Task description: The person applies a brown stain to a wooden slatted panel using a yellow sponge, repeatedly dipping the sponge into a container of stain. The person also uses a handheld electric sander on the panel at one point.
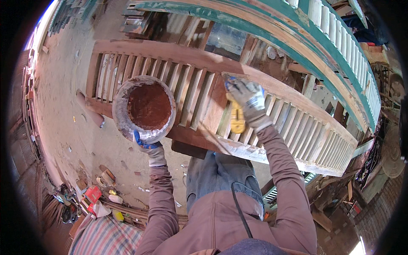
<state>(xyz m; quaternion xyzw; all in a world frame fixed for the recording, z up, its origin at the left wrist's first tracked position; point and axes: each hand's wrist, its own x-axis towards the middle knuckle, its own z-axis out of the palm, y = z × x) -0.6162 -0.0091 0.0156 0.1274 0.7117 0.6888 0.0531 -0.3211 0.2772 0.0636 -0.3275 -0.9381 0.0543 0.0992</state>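
One long louvred shutter point(204, 93) is lying across the view, its far right end running off behind clutter. One round bowl point(144, 108) of reddish-brown filler is sitting over its slats, the left hand point(148, 146) gripping its near rim, fingertips hidden underneath. The right hand point(248, 100) is clamping one yellow-handled scraper point(236, 119), blade mostly covered.

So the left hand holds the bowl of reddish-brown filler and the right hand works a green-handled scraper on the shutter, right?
Not quite: in the head view the scraper in the right hand has a yellow handle, not green. The left hand does hold the bowl over the shutter.
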